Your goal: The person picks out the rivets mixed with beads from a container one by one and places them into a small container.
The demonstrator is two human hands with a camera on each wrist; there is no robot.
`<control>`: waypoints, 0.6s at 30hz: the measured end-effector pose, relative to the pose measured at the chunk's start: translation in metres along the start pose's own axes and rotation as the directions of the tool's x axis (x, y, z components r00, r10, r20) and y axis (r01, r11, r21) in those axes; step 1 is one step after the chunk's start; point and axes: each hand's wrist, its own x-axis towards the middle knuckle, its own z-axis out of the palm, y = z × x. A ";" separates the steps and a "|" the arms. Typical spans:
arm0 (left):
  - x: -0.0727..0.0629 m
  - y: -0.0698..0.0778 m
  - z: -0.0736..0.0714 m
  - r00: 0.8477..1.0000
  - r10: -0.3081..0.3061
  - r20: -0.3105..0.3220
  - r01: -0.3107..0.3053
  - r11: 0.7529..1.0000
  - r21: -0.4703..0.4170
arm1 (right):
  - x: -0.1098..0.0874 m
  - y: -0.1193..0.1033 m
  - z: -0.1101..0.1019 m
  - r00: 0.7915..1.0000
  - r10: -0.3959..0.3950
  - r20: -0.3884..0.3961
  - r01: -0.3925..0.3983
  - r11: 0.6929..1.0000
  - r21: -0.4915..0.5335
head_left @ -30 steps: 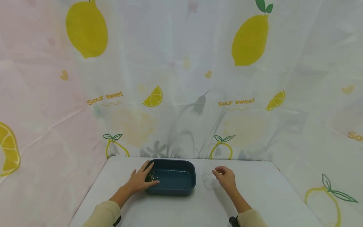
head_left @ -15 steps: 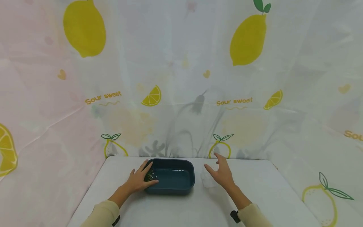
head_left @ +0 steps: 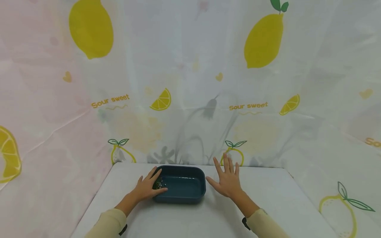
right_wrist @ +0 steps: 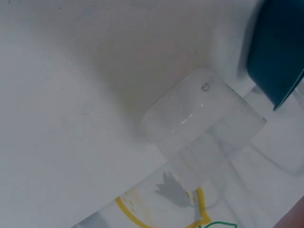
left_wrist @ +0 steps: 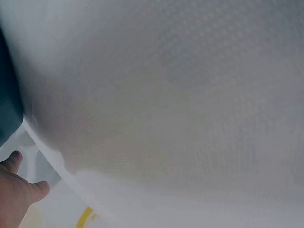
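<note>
Head view: a person's left hand (head_left: 144, 189) rests on the left end of a dark blue dish (head_left: 184, 189), fingers spread apart, with the thumb and one finger reaching over the rim. Close by those fingers, in the dish's left end, sits a cluster of small shiny bits (head_left: 159, 182), too tiny to name. The dish stands level on a white table (head_left: 178, 221), near its far edge. Well to the other side, the right hand (head_left: 229, 182) is held up, its fingers straight and fanned out and nothing between them; the thumb points toward the dish's right end, and whether it touches the rim I cannot tell. Both forearms wear pale sleeves (head_left: 110, 221). Behind the table hangs a sheet (head_left: 190, 129) printed with lemons and the words "Sour sweet". From the right wrist, a clear container (right_wrist: 204, 123) shows on the table just beside the dish, with a small dark-edged speck (right_wrist: 205, 87) near its base; whether that lies inside is unclear. Only a blurred bit of skin enters that picture's corner. From the left wrist, two fingertips (left_wrist: 40, 190) stand apart near the dish's side.
</note>
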 end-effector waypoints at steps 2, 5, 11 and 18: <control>0.001 0.000 0.000 1.000 0.004 -0.006 -0.004 1.000 0.007 | 0.001 -0.001 0.001 1.000 0.005 0.008 -0.005 1.000 0.001; 0.001 0.000 0.001 1.000 0.007 -0.014 -0.006 1.000 0.003 | 0.002 -0.002 0.003 0.999 0.019 0.032 -0.019 1.000 0.008; 0.000 0.000 0.003 1.000 0.007 -0.014 -0.007 1.000 0.001 | 0.003 -0.006 0.008 1.000 0.015 0.026 -0.016 1.000 0.016; 0.000 -0.001 0.003 1.000 0.003 -0.017 -0.003 1.000 -0.003 | 0.005 -0.011 0.011 0.999 0.007 0.051 -0.007 1.000 -0.012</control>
